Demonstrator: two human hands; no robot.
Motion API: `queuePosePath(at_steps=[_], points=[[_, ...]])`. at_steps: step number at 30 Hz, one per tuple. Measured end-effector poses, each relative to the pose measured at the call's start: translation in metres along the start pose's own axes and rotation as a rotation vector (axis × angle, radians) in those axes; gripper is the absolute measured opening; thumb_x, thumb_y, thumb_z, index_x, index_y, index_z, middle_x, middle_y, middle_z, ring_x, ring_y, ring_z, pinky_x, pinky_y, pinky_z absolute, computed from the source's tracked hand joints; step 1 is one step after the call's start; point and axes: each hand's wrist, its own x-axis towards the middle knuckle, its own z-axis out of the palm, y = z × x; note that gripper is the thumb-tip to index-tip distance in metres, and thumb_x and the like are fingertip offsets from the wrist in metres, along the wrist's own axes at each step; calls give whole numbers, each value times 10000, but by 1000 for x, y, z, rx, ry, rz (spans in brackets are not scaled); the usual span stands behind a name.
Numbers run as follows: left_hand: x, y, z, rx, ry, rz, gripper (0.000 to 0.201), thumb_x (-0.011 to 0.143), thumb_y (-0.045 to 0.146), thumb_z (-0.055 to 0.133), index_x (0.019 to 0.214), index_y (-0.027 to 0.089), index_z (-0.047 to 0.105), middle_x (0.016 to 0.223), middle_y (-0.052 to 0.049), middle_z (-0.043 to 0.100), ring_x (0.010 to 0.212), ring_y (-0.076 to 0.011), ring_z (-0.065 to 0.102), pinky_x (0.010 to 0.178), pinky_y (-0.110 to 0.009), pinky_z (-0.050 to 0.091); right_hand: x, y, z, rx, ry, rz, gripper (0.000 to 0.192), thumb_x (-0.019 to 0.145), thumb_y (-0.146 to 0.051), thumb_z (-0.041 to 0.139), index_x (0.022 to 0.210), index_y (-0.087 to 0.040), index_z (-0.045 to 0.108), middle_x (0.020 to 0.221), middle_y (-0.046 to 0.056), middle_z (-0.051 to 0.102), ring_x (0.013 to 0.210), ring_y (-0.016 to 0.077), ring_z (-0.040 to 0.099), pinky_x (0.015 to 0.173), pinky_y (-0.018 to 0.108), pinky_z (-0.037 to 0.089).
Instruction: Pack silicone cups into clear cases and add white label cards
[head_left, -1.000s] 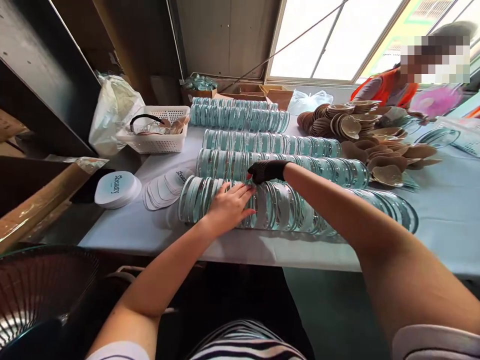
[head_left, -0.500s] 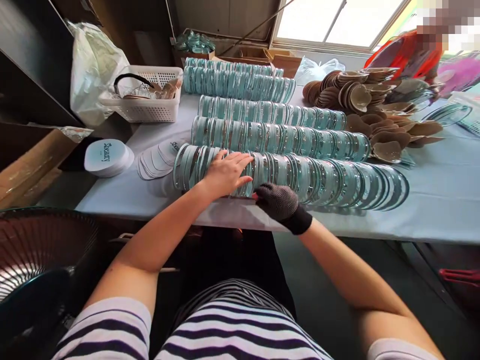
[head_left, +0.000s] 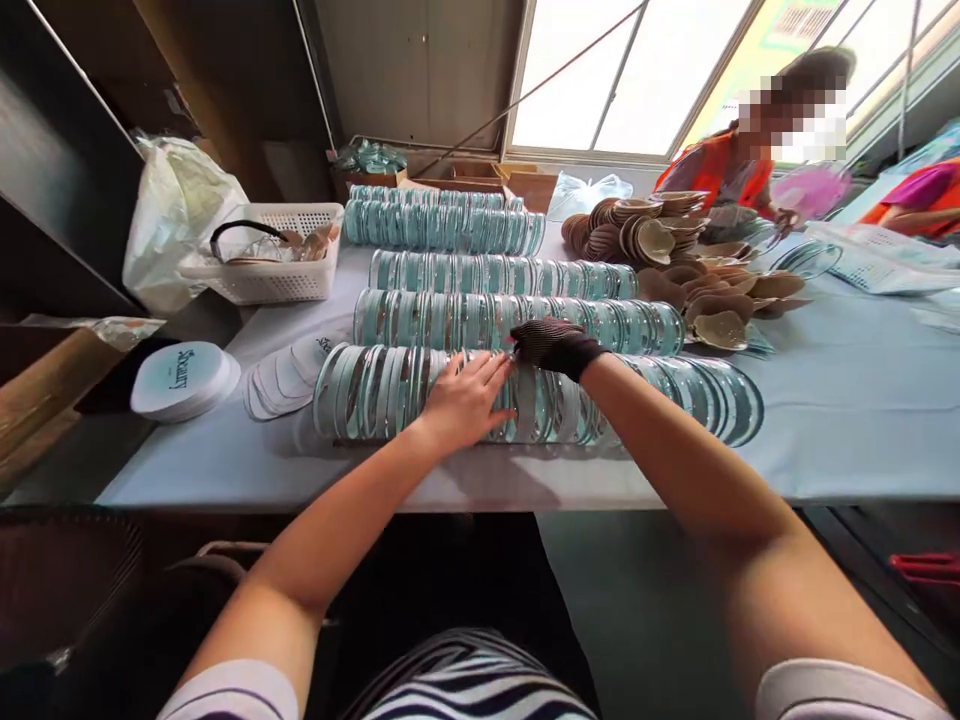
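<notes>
A long front row of round glass discs (head_left: 375, 395) stands on edge along the near side of the table. My bare left hand (head_left: 471, 402) rests on top of this row with its fingers stretched out and the thumb apart. My right hand (head_left: 553, 346), in a dark knitted glove, is just right of the left fingertips, over the back top edge of the row. Its fingers are curled closed, and whatever they may hold is hidden. Behind it lies a second row of glass discs (head_left: 427, 318), partly covered by the glove.
More disc rows (head_left: 450, 228) lie further back. Brown shell-shaped pieces (head_left: 720, 290) are heaped to the right. At left are a white basket (head_left: 300, 280), a stack of printed white cards (head_left: 184, 380) and fanned cards (head_left: 281, 385). A person in an orange vest (head_left: 724, 165) is across the table.
My right hand has moved from the front side of the near row up to its back top edge. My left hand stays on the row. The camera view has tilted up, bringing the person into view.
</notes>
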Motion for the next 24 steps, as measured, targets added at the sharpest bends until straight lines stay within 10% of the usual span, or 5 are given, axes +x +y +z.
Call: queuePosePath(at_steps=[5,9,19,24], points=[[4,1,9,20,14,7,643,933,540,479,1466,186,415,1492,-88,483,1399,-249,411,1140,-486,323,52,5,-10,96,-303,-244,568,705,-110,603,1270,-136,651,1051,72,745,894,181,675,743,230,484],[4,-3,11,21,32,18,589,937,470,494,1462,212,428,1468,-104,507,1371,-270,451,1119,-492,341,49,8,-2,108,-170,-335,455,649,-84,618,1086,-128,738,1009,66,753,874,172,666,737,224,477],[2,-2,6,14,-15,18,606,934,484,493,1468,213,401,1495,-101,477,1372,-274,444,1126,-492,310,-57,-1,27,369,295,-330,175,750,-129,574,847,-135,719,855,47,733,791,139,643,722,216,427],[4,-3,1,-3,-88,-21,631,936,520,478,1470,197,390,1525,-95,439,1397,-250,405,1165,-462,248,-106,-42,94,172,197,-145,282,906,-273,487,1029,-180,724,970,109,729,818,200,656,630,259,379]])
